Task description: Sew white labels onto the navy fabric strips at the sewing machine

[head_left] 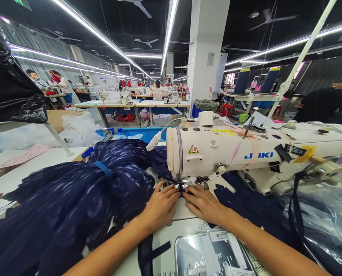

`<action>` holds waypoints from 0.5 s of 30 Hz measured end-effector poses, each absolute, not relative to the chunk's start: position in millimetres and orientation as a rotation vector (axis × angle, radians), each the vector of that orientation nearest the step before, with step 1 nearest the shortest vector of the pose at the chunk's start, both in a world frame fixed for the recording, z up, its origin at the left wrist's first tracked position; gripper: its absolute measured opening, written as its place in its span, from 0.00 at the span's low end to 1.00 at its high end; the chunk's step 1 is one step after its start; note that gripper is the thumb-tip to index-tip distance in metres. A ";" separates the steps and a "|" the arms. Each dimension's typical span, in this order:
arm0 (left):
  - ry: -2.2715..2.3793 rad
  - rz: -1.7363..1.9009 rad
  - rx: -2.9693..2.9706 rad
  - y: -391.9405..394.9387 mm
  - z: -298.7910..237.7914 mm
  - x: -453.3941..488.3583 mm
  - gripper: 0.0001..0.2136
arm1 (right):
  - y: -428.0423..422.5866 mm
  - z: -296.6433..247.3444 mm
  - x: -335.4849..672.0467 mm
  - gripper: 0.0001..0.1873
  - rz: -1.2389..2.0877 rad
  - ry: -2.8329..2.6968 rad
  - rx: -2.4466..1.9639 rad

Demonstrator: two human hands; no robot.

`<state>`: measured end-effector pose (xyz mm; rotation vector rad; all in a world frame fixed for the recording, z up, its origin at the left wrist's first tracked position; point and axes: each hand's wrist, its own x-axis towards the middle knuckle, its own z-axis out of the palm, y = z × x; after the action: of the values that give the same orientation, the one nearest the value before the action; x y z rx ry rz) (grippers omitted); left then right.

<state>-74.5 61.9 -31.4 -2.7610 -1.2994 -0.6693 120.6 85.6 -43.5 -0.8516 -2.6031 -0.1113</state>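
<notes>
A white sewing machine [205, 153] reaches in from the right, its needle area just above my fingertips. Under the presser foot lies a small piece of navy fabric [182, 189], mostly covered by fingers and machine parts. My left hand [162, 203] grips its left side, fingers closed together and bent toward the needle. From the right, my right hand [203, 202] holds the same piece with fingertips close to the foot. To my left is a big heap of navy fabric pieces [73, 195], bound by a blue band [102, 168]. More navy pieces [248, 201] lie behind my right forearm.
A metal tray [179, 253] with small items sits at the table's front, beside navy strips [146, 253]. Clear plastic [329, 214] lies at right. A black plastic bag [12, 76] hangs upper left. Thread cones [242, 81] stand behind the machine; a person [320, 101] is at far right.
</notes>
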 end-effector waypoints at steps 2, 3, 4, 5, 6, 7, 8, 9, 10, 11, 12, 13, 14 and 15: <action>-1.293 -0.604 -2.788 60.1 -35.1 -74.0 0.16 | 87.3 -44.3 123.1 0.15 -0.060 -2.607 -0.838; -1.298 -0.574 -2.797 60.3 -36.7 -74.8 0.15 | 87.8 -44.4 124.2 0.15 -0.032 -2.609 -0.831; -1.301 -0.547 -2.803 61.1 -37.8 -76.0 0.15 | 88.2 -44.3 125.1 0.15 -0.012 -2.612 -0.825; -1.303 -0.518 -2.807 62.0 -38.4 -77.4 0.16 | 88.4 -44.2 125.7 0.14 -0.002 -2.614 -0.821; -1.302 -0.486 -2.809 62.9 -38.5 -78.7 0.16 | 88.4 -44.0 125.9 0.14 -0.003 -2.614 -0.820; -1.302 -0.452 -2.810 63.8 -38.0 -79.7 0.17 | 88.2 -43.8 125.8 0.15 -0.012 -2.614 -0.822; -1.302 -0.416 -2.811 64.4 -37.1 -80.5 0.18 | 88.0 -43.8 125.4 0.15 -0.026 -2.613 -0.826; -1.302 -0.379 -2.815 64.8 -36.0 -80.9 0.19 | 87.8 -43.8 124.8 0.15 -0.040 -2.613 -0.829; -1.305 -0.341 -2.820 65.0 -34.9 -81.1 0.20 | 87.7 -44.0 124.2 0.15 -0.054 -2.612 -0.832; -1.311 -0.305 -2.826 65.2 -33.8 -81.1 0.20 | 87.6 -44.2 123.6 0.15 -0.068 -2.611 -0.834; -1.318 -0.269 -2.831 65.3 -32.9 -81.1 0.20 | 87.5 -44.5 123.1 0.15 -0.082 -2.609 -0.834; -1.327 -0.240 -2.833 65.4 -32.3 -81.0 0.21 | 87.5 -44.7 122.7 0.15 -0.097 -2.605 -0.833; -1.333 -0.216 -2.831 65.5 -31.9 -81.1 0.21 | 87.4 -44.9 122.4 0.15 -0.110 -2.601 -0.833; -1.336 -0.198 -2.830 65.6 -31.8 -81.2 0.22 | 87.4 -45.0 122.2 0.15 -0.123 -2.596 -0.831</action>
<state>-81.2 65.6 -31.8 -2.8296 -1.3358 -0.1979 122.2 87.4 -45.0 -0.8310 -2.5963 -0.1230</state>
